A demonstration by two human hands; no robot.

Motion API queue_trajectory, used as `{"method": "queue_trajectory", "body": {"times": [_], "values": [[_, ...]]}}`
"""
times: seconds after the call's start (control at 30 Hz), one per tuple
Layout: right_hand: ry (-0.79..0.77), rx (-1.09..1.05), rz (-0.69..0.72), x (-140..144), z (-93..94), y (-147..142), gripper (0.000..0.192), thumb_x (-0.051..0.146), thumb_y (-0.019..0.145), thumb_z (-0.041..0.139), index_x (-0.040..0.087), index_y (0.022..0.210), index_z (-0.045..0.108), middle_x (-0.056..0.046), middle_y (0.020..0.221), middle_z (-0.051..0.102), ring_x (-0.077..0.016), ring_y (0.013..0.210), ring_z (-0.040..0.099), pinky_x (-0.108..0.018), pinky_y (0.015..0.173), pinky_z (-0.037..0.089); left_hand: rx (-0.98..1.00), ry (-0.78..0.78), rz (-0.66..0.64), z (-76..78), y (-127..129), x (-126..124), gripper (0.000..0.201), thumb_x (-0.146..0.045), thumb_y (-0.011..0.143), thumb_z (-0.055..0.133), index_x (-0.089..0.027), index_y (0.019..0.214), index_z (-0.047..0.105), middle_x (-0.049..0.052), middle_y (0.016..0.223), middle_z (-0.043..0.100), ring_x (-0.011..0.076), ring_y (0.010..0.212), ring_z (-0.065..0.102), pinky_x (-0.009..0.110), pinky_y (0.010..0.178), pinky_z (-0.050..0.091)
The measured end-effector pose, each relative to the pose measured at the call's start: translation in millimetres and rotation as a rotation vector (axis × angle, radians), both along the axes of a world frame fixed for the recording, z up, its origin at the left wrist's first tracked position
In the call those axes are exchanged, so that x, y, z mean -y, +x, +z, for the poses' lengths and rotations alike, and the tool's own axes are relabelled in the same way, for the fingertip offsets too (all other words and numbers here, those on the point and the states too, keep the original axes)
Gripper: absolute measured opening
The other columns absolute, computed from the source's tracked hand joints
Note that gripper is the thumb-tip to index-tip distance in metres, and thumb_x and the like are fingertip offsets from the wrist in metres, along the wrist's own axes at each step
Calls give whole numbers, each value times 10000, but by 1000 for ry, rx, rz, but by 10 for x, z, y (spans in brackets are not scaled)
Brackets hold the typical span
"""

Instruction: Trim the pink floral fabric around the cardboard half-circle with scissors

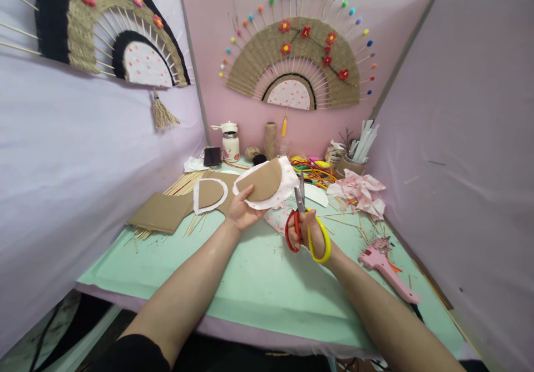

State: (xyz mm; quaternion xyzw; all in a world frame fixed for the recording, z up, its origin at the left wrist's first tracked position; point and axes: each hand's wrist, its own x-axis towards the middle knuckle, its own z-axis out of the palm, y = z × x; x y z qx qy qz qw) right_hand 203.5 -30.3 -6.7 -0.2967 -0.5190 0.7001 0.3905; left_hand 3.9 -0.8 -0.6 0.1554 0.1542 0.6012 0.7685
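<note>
My left hand grips a half-round cardboard piece that lies on white, pink-dotted fabric; its thumb presses on the cardboard. The fabric sticks out past the curved edge. In my right hand is a pair of scissors with one red and one yellow handle. Their blades point up, partly open, close to the right edge of the fabric. On the table to the left, a smaller half-round cardboard piece with a white border lies flat.
Stacked cardboard and thin sticks lie left. Crumpled pink fabric and a pink glue gun are at right. Behind stand a white bottle, a twine spool and coloured cords. Decorated fans hang on the walls.
</note>
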Motion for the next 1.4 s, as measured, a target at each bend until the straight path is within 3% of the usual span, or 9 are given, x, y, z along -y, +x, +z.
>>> {"method": "queue_trajectory", "body": {"times": [0.5, 0.6, 0.77, 0.9, 1.0, 1.07, 1.17, 1.27, 1.4], "values": [[115, 61, -59, -20, -66, 48, 653, 847, 716, 305, 218, 698, 478, 57, 416, 357, -101, 311, 334, -257, 332, 335, -65, -8, 8, 13, -22, 26, 534, -279, 877, 472, -158, 1389, 384, 114, 1109, 692, 254, 1060, 635, 429, 961, 473], [115, 51, -59, -24, -69, 48, 649, 843, 726, 292, 221, 689, 478, 56, 399, 343, -104, 306, 320, -260, 326, 334, -94, 78, 18, 20, -9, 86, 567, -196, 838, 524, -202, 1388, 389, 92, 1127, 687, 247, 1067, 631, 421, 955, 481], [90, 44, -51, -8, -63, 40, 646, 833, 729, 316, 210, 703, 486, 55, 433, 365, -88, 308, 341, -242, 325, 329, -263, 180, -85, 23, 214, 193, 772, 33, 667, 645, -235, 1362, 441, 83, 1155, 678, 264, 1099, 612, 454, 1040, 400], [93, 37, -54, -1, -55, 40, 651, 833, 727, 323, 204, 707, 489, 54, 436, 369, -87, 308, 353, -240, 327, 335, -358, 167, -17, 28, 357, 187, 729, 43, 655, 680, -206, 1317, 505, 87, 1119, 693, 243, 1060, 633, 406, 1036, 412], [106, 24, -57, -1, -43, 40, 664, 836, 730, 304, 197, 697, 481, 60, 418, 358, -85, 307, 347, -235, 333, 341, -303, 102, 74, 34, 275, 136, 603, -5, 714, 638, -189, 1279, 533, 70, 1049, 717, 209, 991, 664, 327, 948, 489], [111, 24, -49, -2, -39, 39, 678, 846, 721, 290, 193, 689, 471, 65, 405, 355, -82, 306, 349, -226, 333, 341, -220, 64, 38, 39, 171, 116, 482, -119, 772, 618, -146, 1248, 549, 89, 999, 726, 219, 984, 668, 287, 887, 520], [103, 16, -47, -3, -43, 36, 688, 855, 709, 298, 189, 705, 473, 70, 419, 372, -74, 304, 349, -218, 329, 349, -149, 192, -46, 42, 77, 134, 530, -232, 757, 663, -181, 1267, 529, 86, 1120, 689, 258, 1097, 614, 314, 890, 526], [104, 3, -24, -8, -52, 32, 682, 852, 711, 306, 191, 692, 473, 65, 423, 377, -76, 303, 352, -221, 324, 348, -250, 266, -153, 44, 113, 180, 607, -144, 681, 724, -177, 1259, 541, 101, 1164, 669, 266, 1120, 600, 305, 924, 503], [116, 18, -21, -21, -61, 36, 679, 852, 714, 299, 196, 675, 471, 59, 412, 376, -82, 300, 353, -225, 323, 335, -388, 240, -102, 56, 214, 199, 499, -29, 663, 701, -146, 1142, 626, 88, 1046, 714, 230, 1045, 645, 297, 957, 481]]}}
